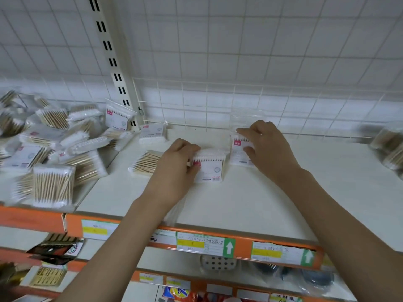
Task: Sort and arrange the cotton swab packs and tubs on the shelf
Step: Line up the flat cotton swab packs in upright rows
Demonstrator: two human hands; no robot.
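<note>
On the white shelf [250,192] my left hand [174,166] grips a cotton swab pack [210,166] with a white label, standing in the middle of the shelf. My right hand [266,147] pinches a second labelled swab pack [238,152] just to the right and a little further back. A flat pack of wooden-stick swabs [145,163] lies left of my left hand. Another labelled pack [152,132] stands at the back near the wire grid. A jumbled heap of swab packs [54,144] fills the shelf section on the left.
A white wire grid [218,105] backs the shelf, with a slotted upright post [113,62] between sections. More swab packs [390,147] sit blurred at the far right. The orange shelf edge [239,245] carries price labels. Lower shelves hold other goods.
</note>
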